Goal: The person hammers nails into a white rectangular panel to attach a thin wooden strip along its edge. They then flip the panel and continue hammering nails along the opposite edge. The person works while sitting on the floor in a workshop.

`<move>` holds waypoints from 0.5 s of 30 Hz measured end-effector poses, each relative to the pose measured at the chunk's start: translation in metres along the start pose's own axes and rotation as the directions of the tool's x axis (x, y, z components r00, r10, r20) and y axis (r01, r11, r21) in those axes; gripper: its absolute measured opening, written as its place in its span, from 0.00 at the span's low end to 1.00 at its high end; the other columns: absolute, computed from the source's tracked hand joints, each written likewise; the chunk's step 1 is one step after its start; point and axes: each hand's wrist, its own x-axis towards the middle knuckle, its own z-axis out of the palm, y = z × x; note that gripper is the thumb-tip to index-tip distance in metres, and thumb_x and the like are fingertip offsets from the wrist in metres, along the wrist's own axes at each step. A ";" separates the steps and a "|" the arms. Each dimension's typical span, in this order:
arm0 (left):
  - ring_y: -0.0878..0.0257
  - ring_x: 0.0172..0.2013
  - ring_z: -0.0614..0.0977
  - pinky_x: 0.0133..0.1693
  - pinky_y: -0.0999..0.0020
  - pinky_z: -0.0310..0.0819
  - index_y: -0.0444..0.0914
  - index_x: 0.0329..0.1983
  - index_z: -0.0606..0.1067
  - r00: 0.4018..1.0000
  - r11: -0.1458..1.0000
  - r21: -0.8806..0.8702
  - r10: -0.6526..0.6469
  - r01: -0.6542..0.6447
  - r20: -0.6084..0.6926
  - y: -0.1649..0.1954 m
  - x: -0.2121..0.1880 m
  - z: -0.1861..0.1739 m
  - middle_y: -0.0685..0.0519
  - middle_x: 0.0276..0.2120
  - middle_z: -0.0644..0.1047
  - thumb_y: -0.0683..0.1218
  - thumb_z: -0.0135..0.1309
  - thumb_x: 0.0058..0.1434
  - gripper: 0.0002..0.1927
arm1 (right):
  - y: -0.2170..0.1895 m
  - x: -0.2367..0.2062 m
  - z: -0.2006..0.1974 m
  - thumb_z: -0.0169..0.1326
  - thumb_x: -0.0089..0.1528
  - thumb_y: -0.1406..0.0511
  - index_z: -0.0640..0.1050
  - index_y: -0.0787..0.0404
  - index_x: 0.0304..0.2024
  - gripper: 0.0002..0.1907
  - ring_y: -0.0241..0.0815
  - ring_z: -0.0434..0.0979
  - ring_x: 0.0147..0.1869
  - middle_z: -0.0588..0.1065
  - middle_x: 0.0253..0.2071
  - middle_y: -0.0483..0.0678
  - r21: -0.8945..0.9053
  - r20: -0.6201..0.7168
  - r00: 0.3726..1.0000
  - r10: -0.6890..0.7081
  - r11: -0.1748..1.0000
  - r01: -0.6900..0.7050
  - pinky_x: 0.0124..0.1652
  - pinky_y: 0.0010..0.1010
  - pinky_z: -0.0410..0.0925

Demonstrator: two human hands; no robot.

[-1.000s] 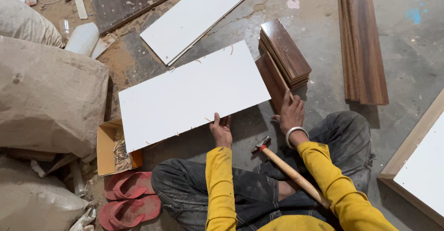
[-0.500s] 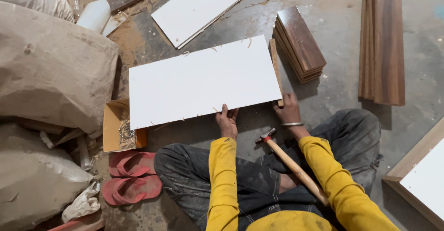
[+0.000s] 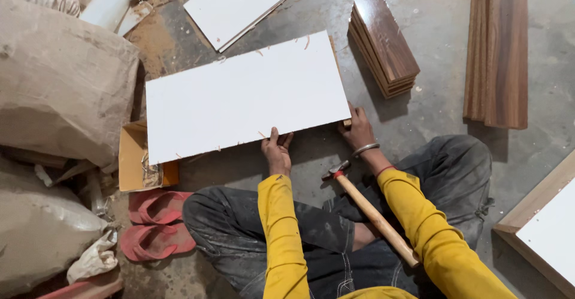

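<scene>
A large white rectangular board (image 3: 239, 98) lies tilted on the concrete floor in front of me. My left hand (image 3: 277, 151) holds its near edge, fingers under and thumb on top. My right hand (image 3: 357, 129) grips the board's near right corner, where a brown wooden piece shows beneath. A hammer (image 3: 371, 212) with a wooden handle rests across my lap, head toward the board. I sit cross-legged in dark trousers and yellow sleeves.
A stack of dark wood-grain boards (image 3: 386, 41) and long wood-grain planks (image 3: 497, 47) lie at the right. Another white board (image 3: 245, 5) lies beyond. Sacks (image 3: 60, 77), a small cardboard box (image 3: 141, 158) and red sandals (image 3: 159, 224) sit at the left. A white-faced panel (image 3: 548, 227) lies at the right edge.
The white board has come closer to me. My right hand moved from the floor beside the board to its near right corner. My left hand stays on the near edge.
</scene>
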 end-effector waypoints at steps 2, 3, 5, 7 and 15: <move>0.55 0.35 0.84 0.42 0.55 0.86 0.34 0.50 0.71 1.000 1.000 -0.007 -0.014 0.014 0.007 0.001 0.000 -0.001 0.49 0.38 0.78 0.43 0.56 0.68 0.11 | 0.000 0.001 -0.001 0.66 0.53 0.67 0.68 0.57 0.68 0.40 0.66 0.75 0.49 0.70 0.49 0.60 0.014 -0.002 1.000 -0.019 1.000 0.019 0.46 0.50 0.72; 0.55 0.36 0.84 0.42 0.54 0.86 0.34 0.50 0.71 1.000 1.000 -0.005 -0.010 0.010 0.010 0.002 -0.001 -0.001 0.48 0.38 0.78 0.43 0.56 0.68 0.11 | 0.000 0.002 -0.001 0.66 0.53 0.67 0.67 0.57 0.68 0.41 0.66 0.75 0.49 0.70 0.49 0.60 0.020 -0.005 1.000 -0.030 0.999 0.030 0.46 0.50 0.72; 0.54 0.38 0.84 0.44 0.53 0.86 0.34 0.50 0.69 1.000 1.000 -0.002 -0.005 0.005 0.025 0.001 -0.002 -0.002 0.47 0.40 0.78 0.43 0.57 0.69 0.12 | 0.001 0.003 -0.002 0.66 0.54 0.67 0.68 0.56 0.68 0.40 0.65 0.76 0.48 0.71 0.48 0.59 0.034 0.016 1.000 -0.003 0.999 0.002 0.45 0.50 0.72; 0.56 0.38 0.84 0.44 0.55 0.85 0.36 0.53 0.70 1.000 1.000 0.022 0.001 -0.001 0.010 0.000 -0.003 -0.003 0.49 0.42 0.78 0.44 0.56 0.67 0.14 | 0.002 0.002 -0.002 0.66 0.54 0.67 0.69 0.55 0.67 0.39 0.65 0.76 0.47 0.71 0.48 0.59 0.024 0.017 1.000 0.003 1.000 -0.004 0.44 0.49 0.72; 0.52 0.48 0.80 0.46 0.45 0.84 0.34 0.56 0.66 0.992 0.985 0.118 -0.118 0.123 -0.052 -0.009 -0.016 0.018 0.48 0.48 0.74 0.50 0.53 0.70 0.19 | -0.007 -0.011 -0.005 0.69 0.56 0.62 0.70 0.56 0.67 0.38 0.58 0.78 0.42 0.71 0.45 0.57 0.004 -0.034 0.999 0.029 1.000 -0.029 0.40 0.46 0.72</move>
